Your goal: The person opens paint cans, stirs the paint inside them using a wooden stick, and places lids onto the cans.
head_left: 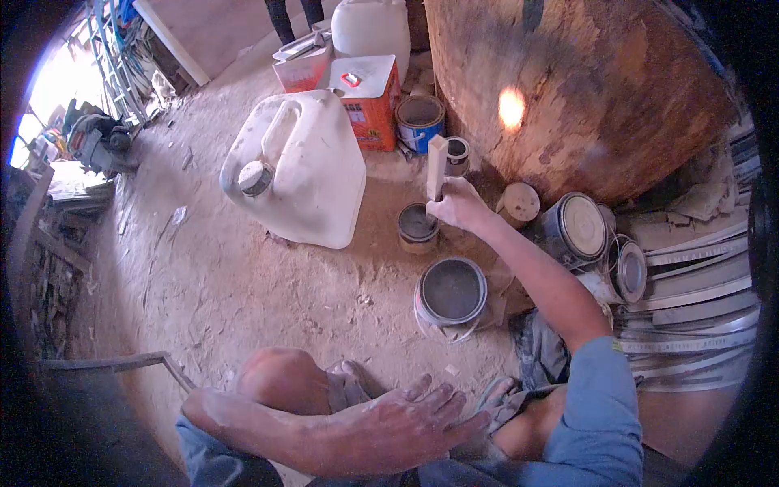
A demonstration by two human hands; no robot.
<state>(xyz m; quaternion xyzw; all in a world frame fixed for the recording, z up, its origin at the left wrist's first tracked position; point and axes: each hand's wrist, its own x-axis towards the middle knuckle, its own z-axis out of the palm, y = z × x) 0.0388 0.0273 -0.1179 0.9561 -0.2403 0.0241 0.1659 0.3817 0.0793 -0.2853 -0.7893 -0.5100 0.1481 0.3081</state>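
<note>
My right hand (457,203) is closed round a light wooden stick or handle (436,162), held upright over a small open tin (418,222) with grey contents. Whether its lower end touches the contents is hard to see. Nearer to me stands a larger bucket (454,290), filled with smooth grey material. My left hand (414,418) lies palm down across my lap near my knees, fingers spread, holding nothing. A small open can (458,152) is just behind my right hand.
A white jerrycan (300,170) lies left of the tins. Behind are a red-orange box (375,109) and a blue can (420,122). Lidded cans (581,227) and stacked metal strips (698,296) are at right, beside a large rusty brown surface (584,89). A person's legs (281,18) show at top.
</note>
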